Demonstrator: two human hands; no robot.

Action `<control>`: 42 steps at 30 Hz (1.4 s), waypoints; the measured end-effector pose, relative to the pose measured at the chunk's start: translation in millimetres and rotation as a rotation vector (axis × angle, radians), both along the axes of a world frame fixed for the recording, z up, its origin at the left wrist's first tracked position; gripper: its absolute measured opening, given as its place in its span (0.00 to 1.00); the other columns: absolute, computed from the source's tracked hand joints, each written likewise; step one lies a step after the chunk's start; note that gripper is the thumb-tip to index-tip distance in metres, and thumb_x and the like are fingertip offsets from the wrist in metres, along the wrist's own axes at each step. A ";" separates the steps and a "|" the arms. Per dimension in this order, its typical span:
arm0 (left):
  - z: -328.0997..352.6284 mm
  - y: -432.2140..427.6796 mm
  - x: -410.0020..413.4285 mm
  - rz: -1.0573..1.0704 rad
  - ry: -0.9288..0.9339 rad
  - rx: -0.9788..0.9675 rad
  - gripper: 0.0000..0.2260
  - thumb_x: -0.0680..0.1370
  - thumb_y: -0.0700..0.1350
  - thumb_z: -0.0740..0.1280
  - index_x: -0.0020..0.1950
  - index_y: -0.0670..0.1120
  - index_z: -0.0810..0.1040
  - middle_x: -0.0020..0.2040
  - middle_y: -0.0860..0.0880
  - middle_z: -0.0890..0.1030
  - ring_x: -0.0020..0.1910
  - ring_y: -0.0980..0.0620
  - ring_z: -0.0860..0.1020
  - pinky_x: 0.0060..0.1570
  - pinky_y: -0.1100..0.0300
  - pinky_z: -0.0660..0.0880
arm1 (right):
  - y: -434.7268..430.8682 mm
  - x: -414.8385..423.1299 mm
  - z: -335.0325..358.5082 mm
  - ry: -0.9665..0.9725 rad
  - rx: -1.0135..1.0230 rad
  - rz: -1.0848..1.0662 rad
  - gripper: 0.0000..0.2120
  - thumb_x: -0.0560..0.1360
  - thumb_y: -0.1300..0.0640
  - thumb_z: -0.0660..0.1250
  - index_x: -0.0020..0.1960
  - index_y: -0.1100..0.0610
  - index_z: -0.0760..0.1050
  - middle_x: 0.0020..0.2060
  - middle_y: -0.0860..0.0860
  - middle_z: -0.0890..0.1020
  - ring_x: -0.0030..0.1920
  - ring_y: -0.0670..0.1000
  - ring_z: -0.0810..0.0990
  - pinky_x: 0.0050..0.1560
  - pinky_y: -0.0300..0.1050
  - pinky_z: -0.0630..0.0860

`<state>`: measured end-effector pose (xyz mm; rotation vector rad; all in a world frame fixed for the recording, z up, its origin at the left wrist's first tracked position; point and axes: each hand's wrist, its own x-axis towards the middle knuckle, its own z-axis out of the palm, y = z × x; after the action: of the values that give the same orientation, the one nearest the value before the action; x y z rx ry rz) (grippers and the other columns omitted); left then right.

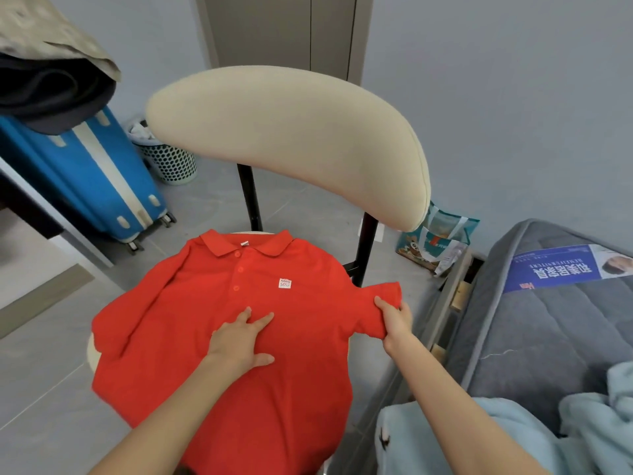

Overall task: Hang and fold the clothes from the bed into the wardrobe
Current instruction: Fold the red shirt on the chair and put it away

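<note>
At far left a blue suitcase (78, 173) stands against the wall with dark cloth heaped on top, and a mesh bin (168, 162) stands just beside it. In the middle a chair (291, 138) faces the person, and the red shirt (191, 303) lies front-up on its seat, collar toward the far side and buttons showing. Its left edge and near hem spill over the seat. The left hand (239, 341) lies flat on the chest of the shirt, fingers straight and spread, pinning the cloth. To its right, the right hand (394, 320) pinches the right sleeve (383, 293) near its hem, thumb on top and fingers curled under. A printed bag (435, 241) sits on the floor beyond, and at far right is the bed (534, 330) with pale blue clothes (596, 426) bunched at its near end. The shirt looks light, soft and limp, so it will sag and crease wherever it is unsupported; only the collar seems to have some body. The sleeve hem is a sound hold for folding that side inward while the flat palm anchors the body. After that the shoulders or the near hem would likely give the cleanest grip, with two hands lifting evenly.
</note>
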<state>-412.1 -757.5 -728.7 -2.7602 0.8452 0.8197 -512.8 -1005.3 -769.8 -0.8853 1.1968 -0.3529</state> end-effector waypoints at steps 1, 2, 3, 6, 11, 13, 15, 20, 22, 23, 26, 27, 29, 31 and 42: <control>0.3 0.5 0.0 -0.004 -0.009 -0.006 0.38 0.74 0.64 0.66 0.77 0.63 0.49 0.79 0.47 0.52 0.72 0.44 0.65 0.69 0.52 0.65 | 0.8 0.5 4.3 0.021 -0.059 -0.009 0.13 0.76 0.63 0.68 0.59 0.60 0.70 0.56 0.59 0.79 0.49 0.57 0.78 0.52 0.54 0.77; 0.5 0.9 -0.3 -0.007 -0.020 -0.010 0.38 0.73 0.64 0.66 0.77 0.63 0.49 0.79 0.48 0.53 0.72 0.44 0.66 0.69 0.53 0.66 | 2.8 1.8 9.7 0.030 -0.104 -0.012 0.11 0.77 0.62 0.68 0.57 0.58 0.70 0.54 0.59 0.79 0.48 0.57 0.78 0.50 0.54 0.78; 0.7 1.4 -0.6 -0.011 -0.031 -0.014 0.38 0.73 0.65 0.66 0.77 0.63 0.50 0.79 0.49 0.53 0.71 0.44 0.66 0.68 0.53 0.67 | 5.8 4.9 16.2 0.022 -0.139 -0.007 0.09 0.77 0.60 0.67 0.55 0.57 0.69 0.52 0.57 0.79 0.48 0.56 0.79 0.49 0.53 0.78; 1.3 5.3 -1.8 -0.034 -0.079 -0.027 0.37 0.73 0.68 0.64 0.77 0.64 0.50 0.79 0.51 0.53 0.70 0.45 0.69 0.66 0.53 0.68 | 20.4 20.5 36.0 -0.023 -0.245 0.052 0.06 0.79 0.58 0.64 0.52 0.55 0.67 0.46 0.54 0.78 0.44 0.54 0.79 0.42 0.48 0.78; 0.8 25.2 -4.5 -0.037 -0.125 -0.116 0.32 0.76 0.68 0.58 0.77 0.64 0.52 0.79 0.56 0.53 0.68 0.46 0.72 0.64 0.53 0.70 | 72.5 55.4 69.3 -0.222 -0.256 0.357 0.09 0.79 0.59 0.64 0.59 0.55 0.71 0.47 0.51 0.79 0.39 0.47 0.78 0.38 0.41 0.77; 1.1 38.9 -5.2 0.036 -0.097 -0.256 0.26 0.78 0.65 0.56 0.76 0.65 0.55 0.78 0.58 0.52 0.68 0.47 0.72 0.64 0.51 0.71 | 95.0 62.6 72.4 -0.235 -0.248 0.614 0.15 0.79 0.55 0.64 0.66 0.54 0.71 0.54 0.49 0.78 0.47 0.46 0.79 0.45 0.40 0.79; 2.6 57.7 -3.4 0.146 -0.089 -0.462 0.21 0.80 0.60 0.57 0.73 0.64 0.61 0.77 0.59 0.56 0.66 0.52 0.73 0.62 0.50 0.72 | 111.7 64.7 65.4 -0.140 -0.447 0.818 0.19 0.79 0.54 0.65 0.70 0.53 0.70 0.64 0.50 0.75 0.62 0.48 0.75 0.62 0.42 0.73; 6.3 107.3 9.2 0.370 -0.439 -0.746 0.16 0.78 0.45 0.67 0.66 0.53 0.75 0.67 0.52 0.70 0.63 0.47 0.72 0.60 0.51 0.72 | 143.1 69.7 35.8 0.116 -1.023 1.300 0.25 0.80 0.53 0.61 0.76 0.53 0.62 0.77 0.54 0.57 0.78 0.55 0.51 0.76 0.48 0.48; 4.6 123.4 16.4 0.511 -0.531 -0.683 0.22 0.76 0.46 0.69 0.69 0.51 0.72 0.70 0.47 0.68 0.65 0.41 0.67 0.65 0.47 0.65 | 156.8 73.6 28.6 0.189 -1.041 1.410 0.26 0.81 0.51 0.60 0.77 0.51 0.59 0.78 0.54 0.55 0.78 0.55 0.50 0.76 0.54 0.47; 3.3 130.7 20.5 0.607 -0.506 -0.622 0.26 0.76 0.49 0.69 0.73 0.52 0.67 0.73 0.45 0.63 0.67 0.40 0.64 0.67 0.45 0.62 | 163.2 76.5 27.2 0.207 -1.033 1.448 0.26 0.81 0.51 0.59 0.77 0.51 0.58 0.78 0.54 0.56 0.78 0.55 0.51 0.76 0.55 0.48; -3.3 150.8 34.6 0.751 -0.322 -0.469 0.35 0.76 0.57 0.66 0.78 0.53 0.51 0.76 0.41 0.55 0.72 0.39 0.58 0.69 0.44 0.58 | 175.6 91.3 26.7 0.226 -1.029 1.522 0.26 0.81 0.51 0.60 0.77 0.51 0.59 0.77 0.56 0.60 0.77 0.54 0.55 0.76 0.52 0.54; -6.6 156.3 39.2 0.744 -0.280 -0.449 0.36 0.77 0.57 0.65 0.79 0.53 0.49 0.76 0.41 0.56 0.72 0.39 0.59 0.69 0.44 0.59 | 178.4 96.9 27.5 0.241 -1.023 1.538 0.27 0.80 0.51 0.60 0.77 0.50 0.59 0.76 0.56 0.60 0.77 0.55 0.56 0.75 0.53 0.56; -12.4 166.5 50.5 0.736 -0.258 -0.495 0.33 0.78 0.55 0.64 0.78 0.52 0.52 0.73 0.41 0.63 0.70 0.40 0.64 0.68 0.46 0.63 | 184.1 108.5 28.9 0.286 -1.012 1.577 0.29 0.79 0.51 0.61 0.77 0.49 0.57 0.76 0.58 0.61 0.76 0.57 0.57 0.74 0.56 0.59; -16.3 174.0 62.9 0.766 -0.296 -0.652 0.25 0.80 0.51 0.62 0.76 0.48 0.61 0.68 0.41 0.71 0.66 0.41 0.70 0.66 0.48 0.67 | 188.6 118.4 32.3 0.335 -0.993 1.626 0.32 0.77 0.51 0.65 0.78 0.47 0.57 0.75 0.58 0.63 0.75 0.58 0.60 0.73 0.56 0.61; 27.7 204.0 135.1 1.574 -0.219 -1.401 0.14 0.81 0.48 0.63 0.57 0.37 0.76 0.57 0.38 0.80 0.56 0.42 0.78 0.60 0.48 0.74 | 177.5 152.2 49.6 0.468 -0.894 1.725 0.30 0.73 0.54 0.71 0.73 0.47 0.66 0.70 0.51 0.69 0.69 0.53 0.69 0.27 0.23 0.67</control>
<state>-277.0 -553.5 -701.0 -4.1465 -1.8231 -0.3911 -360.6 -827.8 -720.2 -2.4873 0.2295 0.8509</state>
